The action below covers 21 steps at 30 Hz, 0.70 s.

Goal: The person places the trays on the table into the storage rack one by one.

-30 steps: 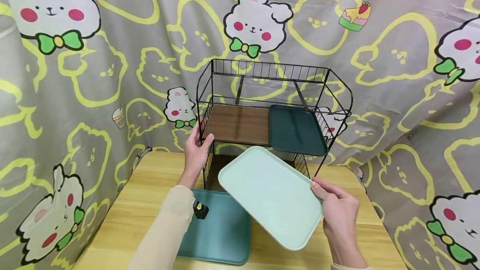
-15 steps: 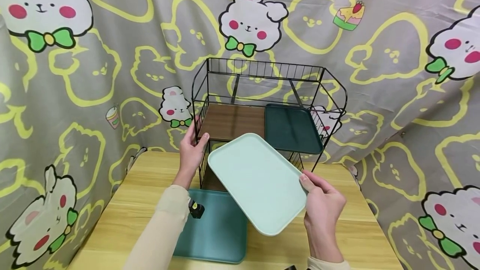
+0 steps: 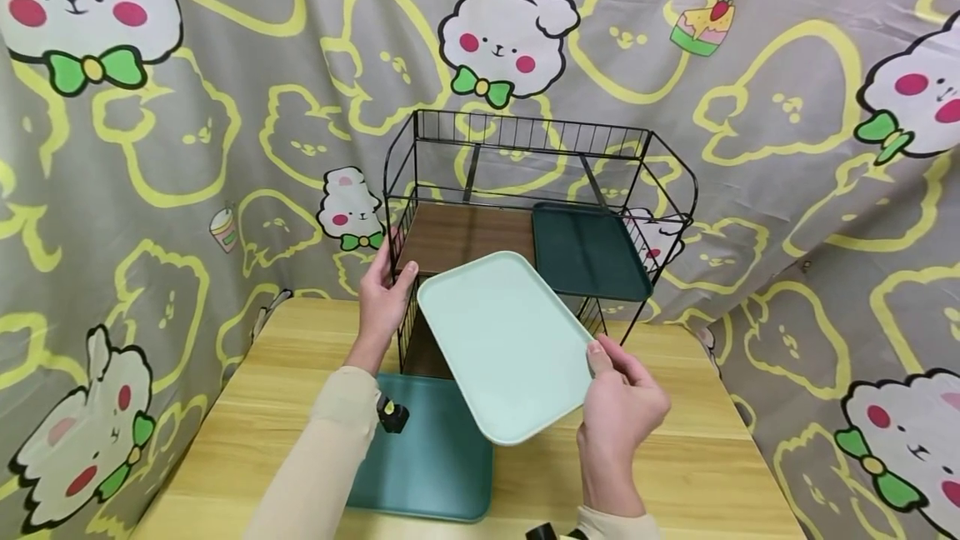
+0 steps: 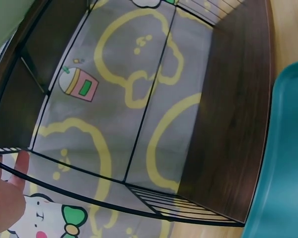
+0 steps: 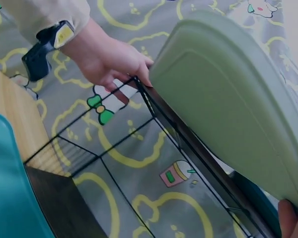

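Observation:
My right hand pinches a pale mint tray near its right corner, thumb on top. Tilted in the air, the tray overlaps the front of a black wire rack with brown wooden shelves. With thumb in front and fingers behind, my left hand grips the rack's left side at the upper shelf. A dark green tray occupies the right part of that shelf. In the right wrist view, the mint tray's underside shows beside the upper shelf's edge.
A teal tray lies on the wooden table in front of the rack. The lower shelf shows in the left wrist view. Behind and on both sides hangs a patterned grey curtain.
My right hand has carried the mint tray left and slightly up, turning it a little toward the rack. My left hand keeps its grip on the rack.

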Motion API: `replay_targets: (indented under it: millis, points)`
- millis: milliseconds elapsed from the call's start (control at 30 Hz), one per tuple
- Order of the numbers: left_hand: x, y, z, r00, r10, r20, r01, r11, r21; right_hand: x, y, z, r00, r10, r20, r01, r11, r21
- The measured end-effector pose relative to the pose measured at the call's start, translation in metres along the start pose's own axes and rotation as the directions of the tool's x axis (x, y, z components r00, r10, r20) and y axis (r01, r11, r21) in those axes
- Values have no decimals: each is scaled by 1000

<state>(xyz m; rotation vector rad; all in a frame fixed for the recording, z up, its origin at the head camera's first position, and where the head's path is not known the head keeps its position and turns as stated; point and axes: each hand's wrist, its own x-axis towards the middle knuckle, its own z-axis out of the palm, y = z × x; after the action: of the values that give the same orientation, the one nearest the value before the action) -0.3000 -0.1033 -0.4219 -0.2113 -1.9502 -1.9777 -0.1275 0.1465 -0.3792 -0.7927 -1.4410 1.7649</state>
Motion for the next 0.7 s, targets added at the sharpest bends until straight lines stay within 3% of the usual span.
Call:
replay_targets:
  millis: [233,533,700]
  points:
    - [-1,-2,-5,999,2,52,-3,1000,21,-11,5,18,997,-29,-78,28,999,-17]
    - [0,-1,-9,995,60,75,-63,997,39,-11,5,32,993,-37,-108,33,999,-38]
    - [0,0,-10,995,66,74,-67,998,20,-10,4,45,993,-38,-113,33,998,-52]
